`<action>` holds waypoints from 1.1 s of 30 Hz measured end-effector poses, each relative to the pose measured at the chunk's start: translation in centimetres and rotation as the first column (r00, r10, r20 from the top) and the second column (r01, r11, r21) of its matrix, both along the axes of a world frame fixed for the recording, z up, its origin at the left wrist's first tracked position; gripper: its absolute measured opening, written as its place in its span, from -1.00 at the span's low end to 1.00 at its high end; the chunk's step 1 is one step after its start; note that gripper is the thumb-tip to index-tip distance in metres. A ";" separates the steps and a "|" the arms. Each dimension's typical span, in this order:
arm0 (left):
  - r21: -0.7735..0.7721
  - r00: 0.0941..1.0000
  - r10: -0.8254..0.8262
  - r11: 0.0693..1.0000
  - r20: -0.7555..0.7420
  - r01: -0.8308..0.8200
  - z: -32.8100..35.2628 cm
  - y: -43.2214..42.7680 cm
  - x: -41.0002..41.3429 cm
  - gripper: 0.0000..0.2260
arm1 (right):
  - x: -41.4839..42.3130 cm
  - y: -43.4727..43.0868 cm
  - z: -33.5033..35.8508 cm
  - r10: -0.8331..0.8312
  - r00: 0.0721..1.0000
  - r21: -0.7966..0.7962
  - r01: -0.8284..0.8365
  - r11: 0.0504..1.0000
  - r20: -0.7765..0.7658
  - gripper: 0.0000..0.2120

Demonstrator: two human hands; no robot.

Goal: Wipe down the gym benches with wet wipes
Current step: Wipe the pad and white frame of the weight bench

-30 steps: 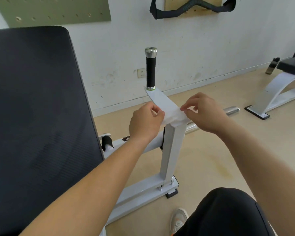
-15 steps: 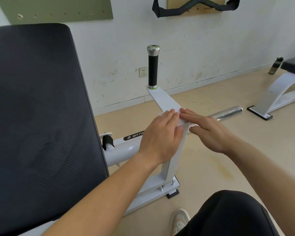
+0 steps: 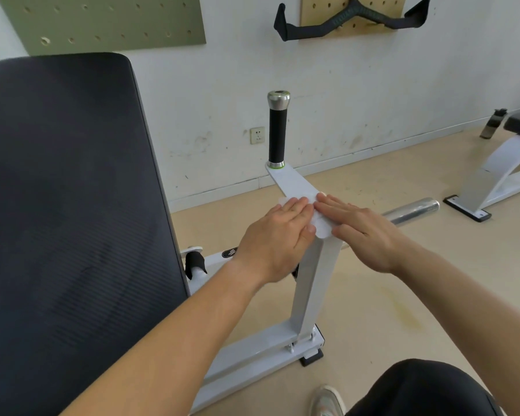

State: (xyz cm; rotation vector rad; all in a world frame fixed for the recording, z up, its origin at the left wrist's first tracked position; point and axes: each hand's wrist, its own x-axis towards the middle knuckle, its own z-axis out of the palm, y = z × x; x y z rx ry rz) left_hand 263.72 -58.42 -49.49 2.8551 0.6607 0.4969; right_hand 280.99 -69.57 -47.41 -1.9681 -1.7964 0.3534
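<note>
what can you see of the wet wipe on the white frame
The wet wipe is white, thin and cloth-like, spread flat over the white metal arm atop the upright post. Mostly covered: the left hand and right hand press it with straight fingers. One rounded edge droops over the post's top.

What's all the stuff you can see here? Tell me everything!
backrest pad: one, black, left
bench frame: one, white, beside the pad
grip handle: one, black with silver cap, upright on the frame's plate
wet wipe: one, white, on the plate
steel bar: one, silver, behind the right hand
green pegboard: one, wall
wooden pegboard: one, wall
cable handle: one, black, hanging on the wooden pegboard
wall socket: one, white, low on the wall
bottle: one, dark, far right
second bench: one, white and black, far right
shoe: one, pale, bottom
left hand: flat on wipe
right hand: flat on wipe
</note>
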 end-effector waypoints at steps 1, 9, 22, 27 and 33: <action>0.015 1.000 -0.015 1.000 0.001 0.015 -0.2 -0.6 -0.4 -0.42 | -0.1 -0.9 -0.3 0.013 1.000 0.017 -0.013 1.000 0.002 -0.36; 0.041 0.998 -0.028 0.999 -0.052 0.030 0.4 1.8 0.2 -0.51 | 1.1 0.4 0.1 0.039 0.999 0.001 -0.039 0.999 -0.015 -0.39; -0.043 0.997 0.080 0.996 -0.006 -0.080 1.0 10.4 2.6 -0.56 | 2.9 11.5 2.7 0.079 0.997 -0.194 -0.072 0.978 0.028 -0.48; -0.061 0.998 0.054 0.997 -0.020 -0.055 0.8 8.1 2.0 -0.55 | 2.1 8.1 2.6 0.040 0.999 -0.158 -0.040 0.987 -0.003 -0.40; -0.056 0.999 -0.036 0.998 -0.021 0.035 0.0 0.7 -0.2 -0.43 | 1.1 -0.1 1.1 0.107 0.994 -0.075 -0.107 0.991 -0.014 -0.31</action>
